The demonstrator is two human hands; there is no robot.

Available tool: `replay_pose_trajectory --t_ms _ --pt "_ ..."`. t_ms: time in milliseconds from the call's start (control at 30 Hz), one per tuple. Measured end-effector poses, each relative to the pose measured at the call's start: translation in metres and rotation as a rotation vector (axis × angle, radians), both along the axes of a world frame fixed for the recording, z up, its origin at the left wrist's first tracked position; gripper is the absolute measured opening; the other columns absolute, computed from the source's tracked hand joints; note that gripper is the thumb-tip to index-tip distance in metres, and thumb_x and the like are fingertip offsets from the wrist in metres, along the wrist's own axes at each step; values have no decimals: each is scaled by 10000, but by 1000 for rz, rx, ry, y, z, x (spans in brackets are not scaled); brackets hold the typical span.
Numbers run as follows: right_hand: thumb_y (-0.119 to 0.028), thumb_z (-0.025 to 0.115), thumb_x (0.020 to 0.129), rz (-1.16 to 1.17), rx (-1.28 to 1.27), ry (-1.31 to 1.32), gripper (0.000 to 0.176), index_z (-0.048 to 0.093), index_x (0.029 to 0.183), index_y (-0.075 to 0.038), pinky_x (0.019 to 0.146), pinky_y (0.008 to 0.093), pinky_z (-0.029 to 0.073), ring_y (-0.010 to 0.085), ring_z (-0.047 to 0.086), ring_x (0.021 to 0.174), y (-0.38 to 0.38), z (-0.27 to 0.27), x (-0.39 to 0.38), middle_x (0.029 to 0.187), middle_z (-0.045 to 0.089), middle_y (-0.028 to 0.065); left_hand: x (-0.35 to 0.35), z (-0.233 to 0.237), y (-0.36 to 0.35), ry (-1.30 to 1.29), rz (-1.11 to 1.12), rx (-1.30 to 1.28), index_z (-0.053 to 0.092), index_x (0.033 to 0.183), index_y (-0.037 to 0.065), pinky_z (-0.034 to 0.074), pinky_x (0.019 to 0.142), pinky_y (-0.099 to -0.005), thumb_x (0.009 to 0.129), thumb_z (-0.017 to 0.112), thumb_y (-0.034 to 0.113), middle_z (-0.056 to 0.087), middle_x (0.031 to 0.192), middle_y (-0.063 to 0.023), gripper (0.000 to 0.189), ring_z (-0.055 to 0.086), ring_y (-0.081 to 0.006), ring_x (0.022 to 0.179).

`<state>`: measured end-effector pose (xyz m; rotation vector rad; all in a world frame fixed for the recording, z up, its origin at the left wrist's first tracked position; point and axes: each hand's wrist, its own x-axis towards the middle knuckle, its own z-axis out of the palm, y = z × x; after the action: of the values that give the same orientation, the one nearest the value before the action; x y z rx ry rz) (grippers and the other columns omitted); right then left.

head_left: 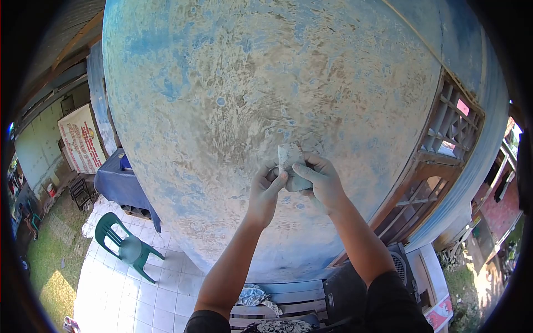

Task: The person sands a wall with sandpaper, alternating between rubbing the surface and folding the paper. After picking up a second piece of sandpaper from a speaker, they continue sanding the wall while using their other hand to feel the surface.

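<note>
**A:** So, what is in hand at this moment?

**B:** Both hands are raised at the centre of the frame, in front of a wall (pixel 250 83) of patchy blue paint worn down to tan. The left hand (pixel 265 191) and right hand (pixel 321 183) hold a small grey sheet (pixel 290 155) between them. It is creased or folded, and one corner stands up above the fingers.

**A:** How do the fingers sit?

**B:** On the left hand, thumb and forefinger pinch the sheet's lower left edge and the other fingers are curled in. The right hand is closed round the lower right part, with its forefinger laid across the face. Neither hand is spread.

**A:** Does the sheet touch the wall?

**B:** I cannot tell. It is right in front of the wall, just below the middle of the frame.

**A:** Which step would you call it?

**B:** My guess is that the sheet is being folded or gripped ready for use. It looks like sandpaper, though I can't be sure, and I would judge that no rubbing of the wall has begun.

**A:** What would the next move need?

**B:** Probably one hand taking a firm, flat hold, so the sheet meets the paint squarely and the fold does not slip.

**A:** Any writing?

**B:** I can read none on the sheet. A banner (pixel 83 139) at the left of the frame carries red print, but it is too small to read. Below it are a table (pixel 119 186) under a blue cloth and a green chair (pixel 125 244).
</note>
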<state>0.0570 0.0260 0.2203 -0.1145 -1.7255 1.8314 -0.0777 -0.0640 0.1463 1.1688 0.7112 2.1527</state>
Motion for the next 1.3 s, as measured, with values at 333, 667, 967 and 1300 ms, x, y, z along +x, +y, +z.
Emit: replay_pose_trajectory --t_ms 333,667,967,1300 --pt "-176 760 974 -224 441 -73 200 745 1039 12 565 278 442 73 588 673 -1 -2 0 862 723 48 23 16 -17 -145 -56 93 632 1334 -4 527 1009 -356 1027 716 163 704 1276 -106 359 671 -166 1160" --pt "-192 778 937 -98 1193 -45 236 742 1077 -6 753 415 541 304 706 831 8 25 -6 978 687 166 0 13 -50 -41 774 -106 757 1079 -50 537 816 -282 1057 695 241 765 968 -64 299 672 -95 912" --pt "-98 714 908 -346 1847 101 462 686 1368 -132 1181 487 441 341 481 1450 22 27 -68 1484 539 162 -60 -20 -89 -165 1406 -47 723 1049 -71 492 807 -271 1114 589 271 704 997 -49 373 609 -103 887" --pt "-232 622 1002 -363 2115 258 420 658 1418 -190 1314 423 263 215 340 1561 8 60 -152 1659 430 33 -130 -17 -99 180 1799 -213 673 891 -78 411 680 -370 1064 620 132 558 826 -120 277 548 -254 737"
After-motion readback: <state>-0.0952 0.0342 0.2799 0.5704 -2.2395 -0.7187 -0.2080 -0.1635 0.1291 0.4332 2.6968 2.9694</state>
